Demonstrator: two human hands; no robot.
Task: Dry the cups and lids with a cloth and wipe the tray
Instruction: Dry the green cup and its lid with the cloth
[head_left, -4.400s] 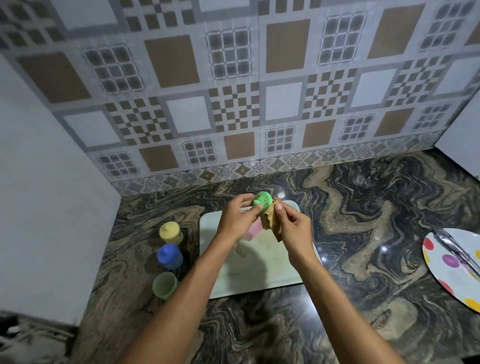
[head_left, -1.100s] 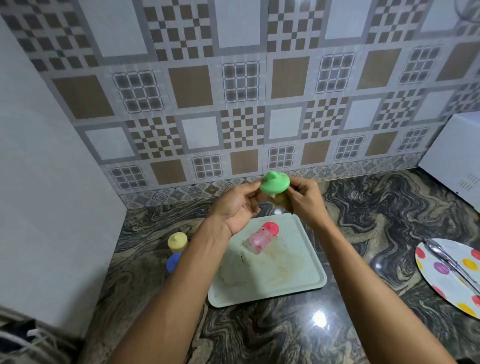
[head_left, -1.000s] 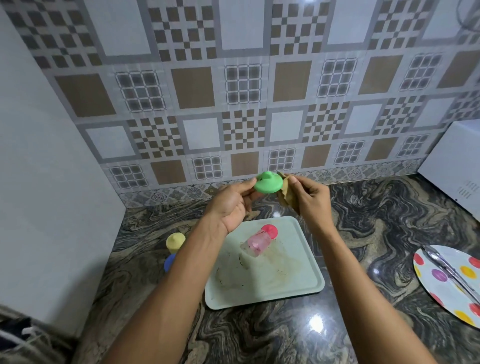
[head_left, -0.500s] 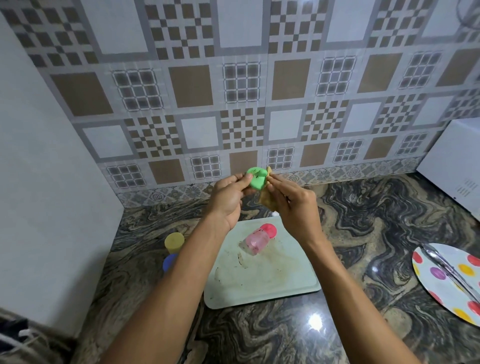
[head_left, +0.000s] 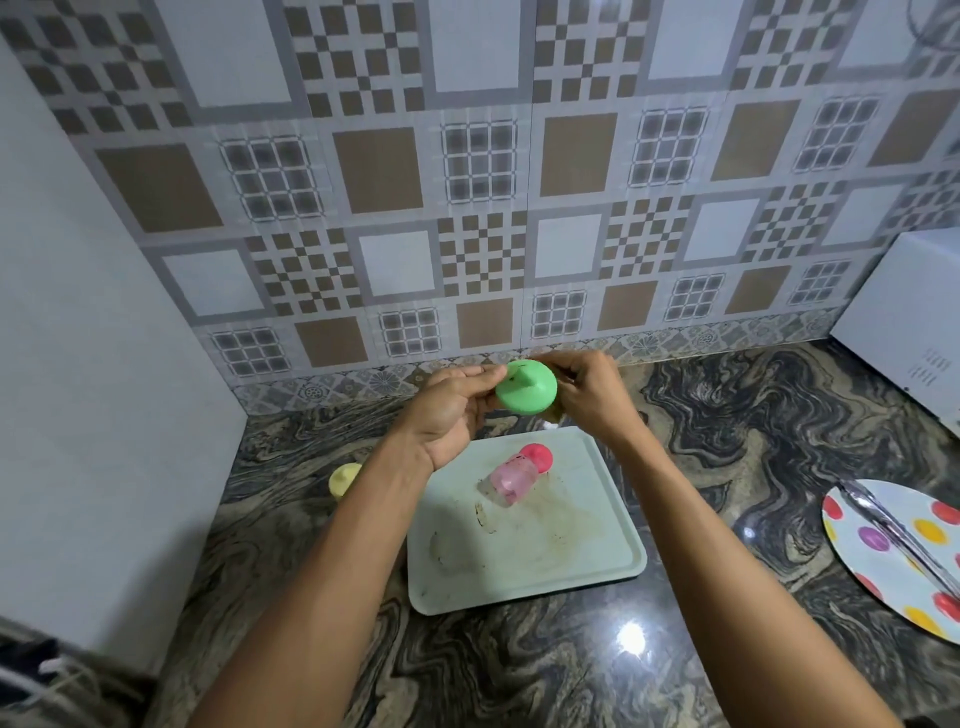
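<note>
Standing just left of the tray, a yellow cup is partly hidden behind the left forearm, on the dark marbled counter. Above the tray's far edge, the left hand pinches the left rim of a green lid between thumb and fingertips, lifting it clear of the tray with its knob turned toward the camera. On the lid's right side, the right hand has its fingers curled in behind the rim, bunched around a tan cloth, of which only a small scrap shows under the lid. Whether the cloth touches the lid's underside cannot be told.

On the tray itself, in its far half, a pink cup lies on its side, with a red lid at its far end. The tray's near half carries brown smears and streaks.

Well to the right of the tray, a white plate with coloured dots sits at the picture's edge, a metal utensil lying across it. Farther back on that side stands a white appliance, against the patterned tiled wall.
</note>
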